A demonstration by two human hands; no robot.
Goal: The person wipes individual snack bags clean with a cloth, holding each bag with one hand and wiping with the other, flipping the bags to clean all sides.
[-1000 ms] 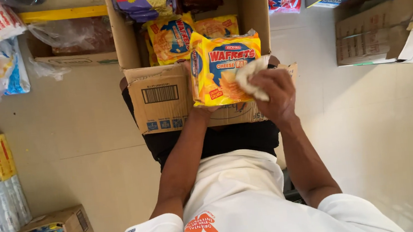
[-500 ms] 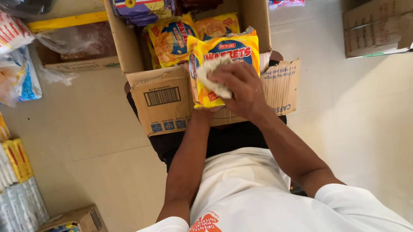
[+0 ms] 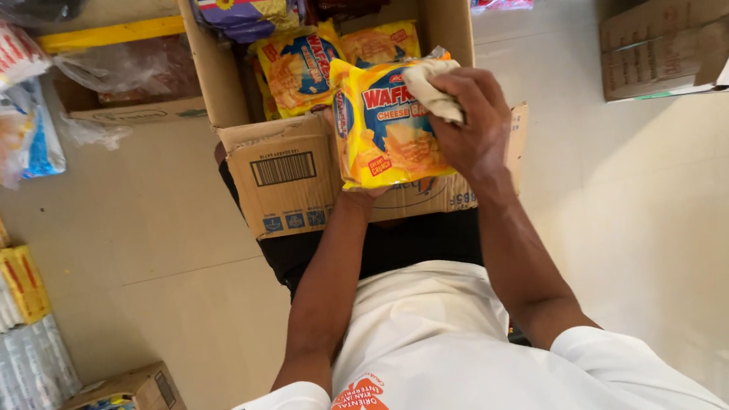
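Head view shows my left hand (image 3: 362,198) propping the yellow plastic wafer packet (image 3: 386,124) from below, grip hidden, while my right hand (image 3: 471,121), clenched on a crumpled pale cloth (image 3: 432,87), should wipe gently without creasing it.

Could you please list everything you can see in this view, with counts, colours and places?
held snack packet: one, yellow, above the open box
cloth: one, pale, pressed on the held packet
open cardboard box: one, brown, centre
packets in the box: several, yellow, purple and dark brown
small carton: one, brown, lower left floor
stacked packets: many, yellow and white, left edge
flat cartons: a few, brown, upper right
floor: pale tiles
left hand: under the held packet, mostly hidden
right hand: holding the cloth
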